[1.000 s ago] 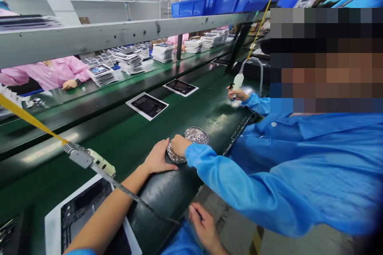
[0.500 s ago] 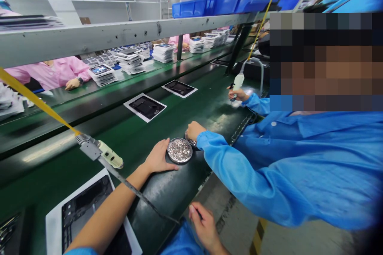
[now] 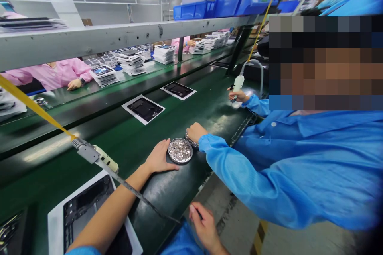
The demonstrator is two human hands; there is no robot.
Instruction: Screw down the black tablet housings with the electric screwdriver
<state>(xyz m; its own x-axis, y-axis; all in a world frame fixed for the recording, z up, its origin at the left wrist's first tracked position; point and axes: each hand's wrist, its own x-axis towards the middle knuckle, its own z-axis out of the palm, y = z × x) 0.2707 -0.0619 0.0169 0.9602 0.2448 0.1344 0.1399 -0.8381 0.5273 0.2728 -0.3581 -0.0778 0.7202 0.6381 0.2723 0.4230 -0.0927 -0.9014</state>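
My left hand [image 3: 159, 157] lies on the green bench with thumb and fingers spread around the left side of a round dish [image 3: 180, 151] full of small shiny metal pieces. Its fingertips are at the dish's rim; whether they press on it I cannot tell. Below the bench edge, my right hand [image 3: 203, 221] is curled closed near my lap, with nothing visible in it. A co-worker's hand [image 3: 196, 132] reaches into a second dish [image 3: 190, 140] just beyond the first. Under my left forearm lies a dark flat device panel [image 3: 85, 197] on a white sheet.
A pale electric screwdriver [image 3: 106, 158] hangs from a yellow strap, its cable crossing my forearm. Two dark panels [image 3: 145, 108] on white sheets lie farther along. The co-worker's other hand holds another electric screwdriver [image 3: 238, 83]. A metal rail [image 3: 119, 36] crosses above the bench.
The hanging screwdriver has shifted slightly left in view. My two hands and the co-worker's hands keep nearly the same positions. A hand now shows by a far stack.
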